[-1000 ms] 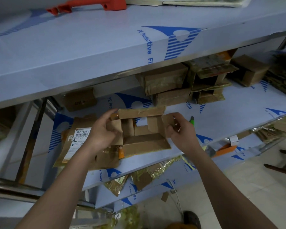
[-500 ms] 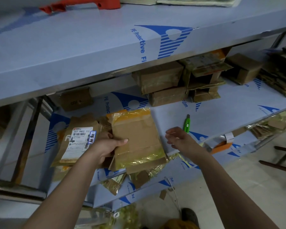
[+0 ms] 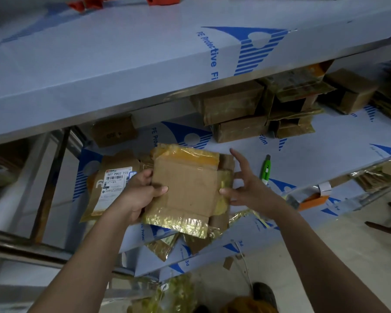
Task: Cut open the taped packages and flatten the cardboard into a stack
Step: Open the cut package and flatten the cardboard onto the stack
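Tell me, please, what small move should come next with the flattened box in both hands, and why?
Probably lay the flattened box onto the labelled cardboard beside it. The left hand grips its edge, the right hand steadies the other side, and it already looks flat, so stacking seems next.

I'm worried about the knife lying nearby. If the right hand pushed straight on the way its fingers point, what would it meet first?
The right hand points left, so it would first meet the flattened cardboard, whose edge its fingers already touch. The green utility knife lies behind it.
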A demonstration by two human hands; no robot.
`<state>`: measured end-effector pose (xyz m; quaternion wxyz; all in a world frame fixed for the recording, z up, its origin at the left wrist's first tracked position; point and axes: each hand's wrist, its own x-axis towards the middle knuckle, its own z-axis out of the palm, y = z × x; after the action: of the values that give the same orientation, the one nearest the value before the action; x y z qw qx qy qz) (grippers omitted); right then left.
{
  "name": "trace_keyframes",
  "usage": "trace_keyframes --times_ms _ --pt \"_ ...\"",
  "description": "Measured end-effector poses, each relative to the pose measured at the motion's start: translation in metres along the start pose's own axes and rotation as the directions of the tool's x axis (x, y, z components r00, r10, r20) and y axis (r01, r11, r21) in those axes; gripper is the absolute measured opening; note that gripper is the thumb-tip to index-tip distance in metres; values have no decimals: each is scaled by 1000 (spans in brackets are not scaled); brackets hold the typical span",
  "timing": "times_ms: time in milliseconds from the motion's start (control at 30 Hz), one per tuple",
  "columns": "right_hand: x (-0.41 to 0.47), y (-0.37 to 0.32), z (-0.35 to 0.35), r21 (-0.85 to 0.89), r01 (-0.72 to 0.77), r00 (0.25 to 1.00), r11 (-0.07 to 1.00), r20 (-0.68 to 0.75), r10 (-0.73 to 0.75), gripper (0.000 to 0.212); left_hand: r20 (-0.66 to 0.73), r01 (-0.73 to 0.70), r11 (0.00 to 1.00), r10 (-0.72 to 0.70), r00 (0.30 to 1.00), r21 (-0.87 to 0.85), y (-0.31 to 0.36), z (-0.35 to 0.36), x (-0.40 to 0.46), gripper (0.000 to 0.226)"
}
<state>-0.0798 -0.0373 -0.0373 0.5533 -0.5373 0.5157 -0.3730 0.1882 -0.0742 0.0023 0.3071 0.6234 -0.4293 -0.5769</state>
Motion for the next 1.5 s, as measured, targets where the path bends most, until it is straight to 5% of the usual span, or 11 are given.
trace_keyframes --times_ms 100,267,367,633,700,800,967,1167,1300,1400,1500 --pt "3 -11 -12 -19 -45 998 999 48 46 63 44 -62 998 60 997 29 1 -6 0 41" --pt "8 -21 -21 -192 -169 962 967 181 204 73 131 -94 994 87 988 55 3 -8 0 43" --pt "3 -23 -23 -141 -167 961 976 199 193 62 146 -103 993 93 985 61 4 -6 2 44" --pt "5 -8 -15 -35 30 990 999 -137 -35 57 80 -25 999 27 996 -22 2 7 9 36" --pt "5 -3 -11 -4 88 973 996 -214 -87 68 71 -31 999 33 997 -31 2 11 8 39" --pt "7 2 -6 123 12 954 992 -298 25 102 3 -56 997 56 998 -46 1 17 9 46" --pt "8 6 2 173 -177 966 969 -156 205 138 -70 -111 993 108 992 -33 -1 31 10 43" --pt "10 20 -7 287 -96 956 953 -241 169 91 91 -101 990 110 990 -100 -1 26 2 55" --pt "8 20 -24 305 -69 994 950 -63 93 90 276 -77 985 117 954 -152 9 10 -3 35" --pt "9 18 -40 398 -45 996 916 84 13 95 398 -135 985 169 902 -111 22 2 -12 41" --pt "11 17 -49 478 -23 990 878 130 -45 71 456 -244 969 206 866 25 35 6 -24 54"
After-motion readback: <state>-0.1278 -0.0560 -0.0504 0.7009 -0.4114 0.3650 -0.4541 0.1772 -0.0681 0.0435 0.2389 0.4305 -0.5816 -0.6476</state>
